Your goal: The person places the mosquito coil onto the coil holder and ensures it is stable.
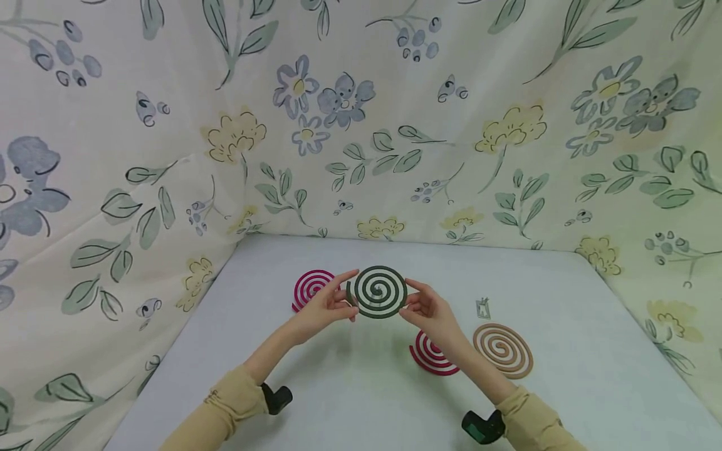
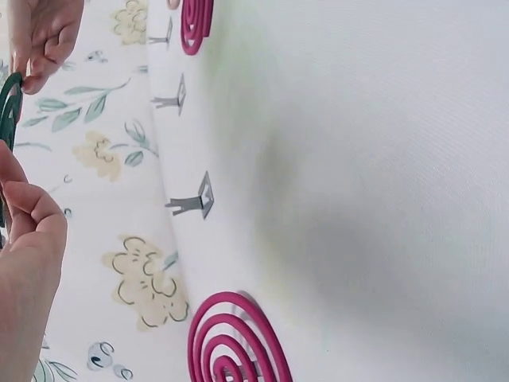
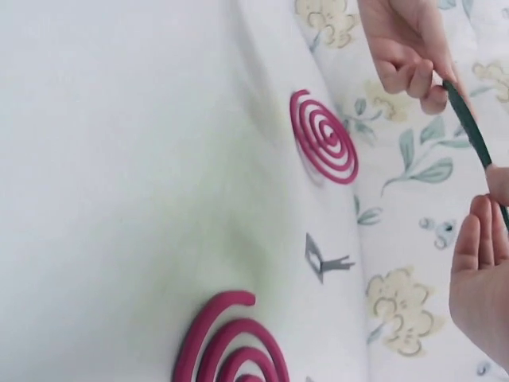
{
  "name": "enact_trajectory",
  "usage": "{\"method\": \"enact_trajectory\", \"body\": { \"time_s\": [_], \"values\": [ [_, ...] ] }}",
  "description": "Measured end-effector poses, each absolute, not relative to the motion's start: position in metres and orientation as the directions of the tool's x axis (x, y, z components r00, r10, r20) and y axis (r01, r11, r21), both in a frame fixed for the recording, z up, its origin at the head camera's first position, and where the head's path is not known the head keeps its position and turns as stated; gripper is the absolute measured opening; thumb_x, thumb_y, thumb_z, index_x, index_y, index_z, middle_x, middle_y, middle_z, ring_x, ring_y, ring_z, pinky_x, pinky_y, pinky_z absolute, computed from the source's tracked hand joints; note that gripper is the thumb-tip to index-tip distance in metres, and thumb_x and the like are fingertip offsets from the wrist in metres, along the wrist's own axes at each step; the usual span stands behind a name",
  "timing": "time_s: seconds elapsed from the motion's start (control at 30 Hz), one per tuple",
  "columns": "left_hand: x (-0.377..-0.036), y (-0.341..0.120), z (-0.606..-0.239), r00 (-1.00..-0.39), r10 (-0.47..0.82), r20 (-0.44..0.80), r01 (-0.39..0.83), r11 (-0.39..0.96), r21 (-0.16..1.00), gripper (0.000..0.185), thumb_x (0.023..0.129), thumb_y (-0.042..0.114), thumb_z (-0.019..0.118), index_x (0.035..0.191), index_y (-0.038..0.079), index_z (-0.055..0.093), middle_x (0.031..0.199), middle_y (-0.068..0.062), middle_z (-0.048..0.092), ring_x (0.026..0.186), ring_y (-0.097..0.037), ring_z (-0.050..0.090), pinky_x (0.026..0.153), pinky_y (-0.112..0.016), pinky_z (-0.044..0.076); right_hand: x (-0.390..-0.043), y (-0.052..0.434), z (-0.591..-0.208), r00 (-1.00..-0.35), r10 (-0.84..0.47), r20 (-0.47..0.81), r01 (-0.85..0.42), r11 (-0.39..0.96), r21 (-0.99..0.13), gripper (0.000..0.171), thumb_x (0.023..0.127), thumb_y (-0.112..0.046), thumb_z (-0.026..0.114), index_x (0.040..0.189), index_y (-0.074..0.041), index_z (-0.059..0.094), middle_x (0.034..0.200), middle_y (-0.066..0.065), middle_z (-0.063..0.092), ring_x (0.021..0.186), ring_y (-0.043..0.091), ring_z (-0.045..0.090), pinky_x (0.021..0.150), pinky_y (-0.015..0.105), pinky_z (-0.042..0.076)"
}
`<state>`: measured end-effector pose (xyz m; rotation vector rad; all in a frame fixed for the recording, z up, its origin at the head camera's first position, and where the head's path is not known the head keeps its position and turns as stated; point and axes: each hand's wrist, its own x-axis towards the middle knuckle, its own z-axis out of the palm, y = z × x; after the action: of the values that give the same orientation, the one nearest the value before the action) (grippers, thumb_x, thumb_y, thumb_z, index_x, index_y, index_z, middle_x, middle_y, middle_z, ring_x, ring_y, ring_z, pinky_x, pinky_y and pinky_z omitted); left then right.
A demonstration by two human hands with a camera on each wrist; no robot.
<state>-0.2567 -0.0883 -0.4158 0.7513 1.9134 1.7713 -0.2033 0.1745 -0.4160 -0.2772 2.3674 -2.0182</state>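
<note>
A dark green spiral coil (image 1: 376, 292) is held upright above the white table (image 1: 350, 401), between both hands. My left hand (image 1: 345, 299) pinches its left rim with thumb and fingers. My right hand (image 1: 410, 302) pinches the right rim. In the left wrist view only a sliver of the green coil (image 2: 9, 107) shows, between my left hand (image 2: 28, 231) and my right hand (image 2: 44, 36). The right wrist view shows the green coil (image 3: 473, 135) edge-on, with my right hand (image 3: 481, 270) below it and my left hand (image 3: 406, 48) above.
One pink coil (image 1: 309, 287) lies flat behind my left hand, another pink coil (image 1: 430, 357) under my right forearm. A tan coil (image 1: 503, 349) lies at the right, with a small metal stand (image 1: 482, 307) behind it. More metal stands (image 2: 191, 200) lie near the back. Floral cloth (image 1: 169, 156) walls the table.
</note>
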Motion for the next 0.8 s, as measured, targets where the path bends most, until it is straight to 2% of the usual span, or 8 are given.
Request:
{"method": "enact_trajectory", "body": {
  "time_s": [0.2,0.4,0.63,0.8],
  "values": [
    [-0.256,-0.080,-0.415,-0.838,0.540,0.078,0.075,-0.027,0.997,0.066,0.090,0.009,0.063,0.144,0.020,0.027,0.101,-0.004,0.062,0.083,-0.015,0.062,0.089,-0.026,0.051,-0.203,0.170,-0.412,-0.994,-0.062,0.092,-0.097,0.071,-0.993,0.056,0.087,-0.009,0.067,0.138,-0.015,0.044,0.099,0.001,0.057,0.087,0.007,0.058,0.079,0.014,0.050],
    [-0.255,-0.071,-0.417,-0.906,0.415,0.078,0.060,-0.057,0.997,0.061,0.089,0.007,0.064,0.140,0.016,0.032,0.093,-0.002,0.063,0.084,-0.020,0.062,0.090,-0.024,0.050,-0.208,0.164,-0.411,-0.996,-0.005,0.094,-0.094,0.028,-0.995,0.054,0.088,-0.005,0.065,0.137,-0.012,0.045,0.094,-0.003,0.059,0.085,0.006,0.059,0.081,0.015,0.051],
    [-0.257,-0.060,-0.422,-0.942,0.320,0.102,0.063,-0.130,0.990,0.059,0.088,0.001,0.063,0.140,0.008,0.035,0.092,0.000,0.062,0.080,-0.010,0.064,0.087,-0.021,0.051,-0.215,0.158,-0.417,-0.996,0.046,0.082,-0.082,0.004,-0.997,0.057,0.087,-0.003,0.065,0.139,-0.012,0.044,0.092,-0.004,0.059,0.084,0.005,0.059,0.079,0.014,0.051],
    [-0.261,-0.051,-0.428,-0.950,0.292,0.109,0.066,-0.153,0.986,0.066,0.087,-0.002,0.063,0.144,0.010,0.032,0.093,0.000,0.063,0.081,-0.006,0.063,0.088,-0.021,0.051,-0.223,0.151,-0.425,-0.987,0.119,0.112,-0.113,0.001,-0.994,0.057,0.086,-0.001,0.066,0.138,-0.010,0.046,0.092,0.000,0.059,0.080,0.006,0.057,0.076,0.013,0.050]
  ]
}}
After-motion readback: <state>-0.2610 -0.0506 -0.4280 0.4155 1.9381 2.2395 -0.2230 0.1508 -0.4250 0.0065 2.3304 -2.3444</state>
